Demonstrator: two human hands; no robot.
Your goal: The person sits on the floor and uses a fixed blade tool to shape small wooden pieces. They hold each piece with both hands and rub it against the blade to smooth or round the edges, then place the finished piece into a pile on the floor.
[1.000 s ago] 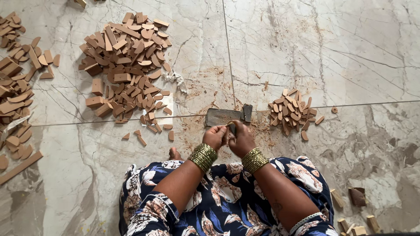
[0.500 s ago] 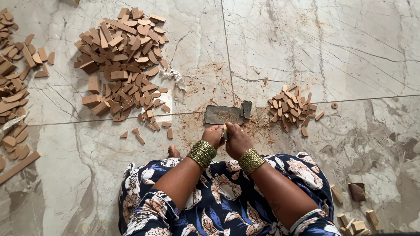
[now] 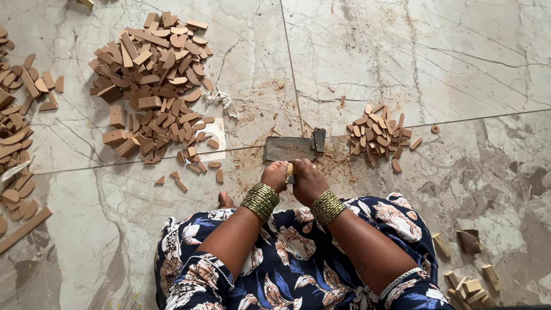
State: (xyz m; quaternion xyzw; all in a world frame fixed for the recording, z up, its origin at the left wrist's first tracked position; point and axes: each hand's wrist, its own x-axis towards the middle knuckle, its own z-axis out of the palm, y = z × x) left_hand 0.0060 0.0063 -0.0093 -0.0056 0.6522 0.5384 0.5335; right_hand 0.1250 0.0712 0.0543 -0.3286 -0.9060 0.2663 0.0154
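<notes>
My left hand (image 3: 275, 175) and right hand (image 3: 308, 179) sit pressed together just above my lap, the fingers of both closed around a small pale wooden piece (image 3: 290, 170) that peeks out between them. A second ago the same two hands were a little further out, almost touching the metal block; now they have drawn back toward my patterned dress (image 3: 287, 264), so there is a clear gap between my knuckles and the block. I judge the piece has come off the working edge and is being turned or checked in my grip.

Just ahead of my fingers lies the flat metal block (image 3: 290, 148) with its darker end piece, lying on the marble floor (image 3: 436, 63) amid brown sawdust (image 3: 338, 163). It has not shifted.

Ahead and to the right of my right hand is the small pile of cut pieces (image 3: 379, 133), unchanged in size. Further off, ahead and to the left of my left hand, spreads the large heap of brown wooden blanks (image 3: 152, 86), with more blanks (image 3: 17, 126) at the far left edge.
</notes>
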